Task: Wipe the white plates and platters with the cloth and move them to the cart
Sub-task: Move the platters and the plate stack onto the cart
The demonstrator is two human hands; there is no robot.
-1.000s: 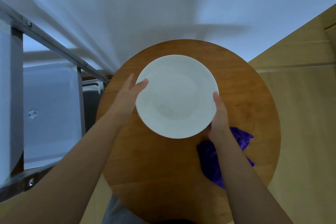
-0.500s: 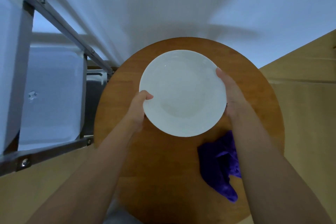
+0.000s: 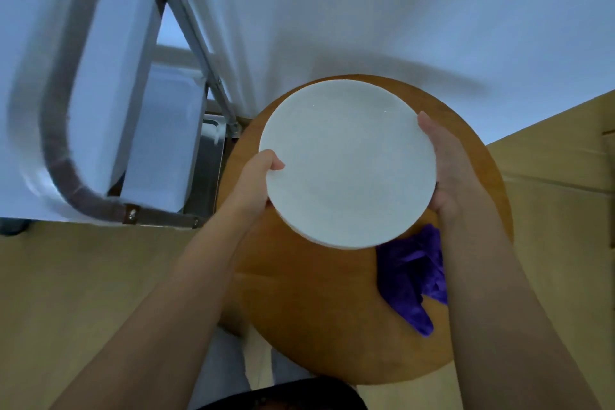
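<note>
A round white plate [image 3: 347, 163] is held up above the round wooden table [image 3: 316, 303]. My left hand [image 3: 256, 176] grips its left rim, thumb on top and fingers underneath. My right hand [image 3: 447, 170] holds the right rim, fingers hidden beneath the plate. A purple cloth [image 3: 411, 276] lies crumpled on the table below the plate, beside my right forearm. The metal cart [image 3: 133, 130] stands to the left, with white trays [image 3: 163, 136] on its shelves.
The cart's curved metal handle [image 3: 63, 156] reaches toward me at the left. A white wall [image 3: 366, 10] runs behind the table. Wooden floor [image 3: 559, 196] surrounds the table on both sides.
Both hands took the plate by its rims and lifted it off the table. The view has swung left, bringing more of the cart into sight.
</note>
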